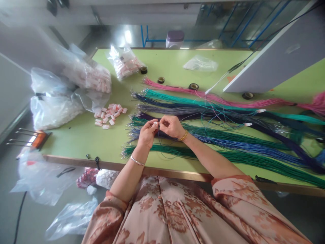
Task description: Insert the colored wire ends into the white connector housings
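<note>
White connector (155, 124), a single small one, sits in my left hand (146, 135) over the middle of the desk (83, 144); it lies just left of my right hand (174, 127), near its fingertips, and is too small for me to tell its long axis. At the far left is one loose pile of roughly twenty pink-and-white connectors (117, 114), overlapping too much for an exact count, with two clear bags (128, 67) of similar pieces behind. Next comes my left grip, clamped on the connector and so the nearer of the two, then my right grip, its fingertips drawn together, apparently on one thin wire (158, 137) that hangs below. Eight wire bundles (243, 159), as best I count, run rightward lengthwise along the desk; four black tape rolls (193, 88) lie spaced behind my hands, and farther right two more white connectors (260, 110) rest among the wires.
</note>
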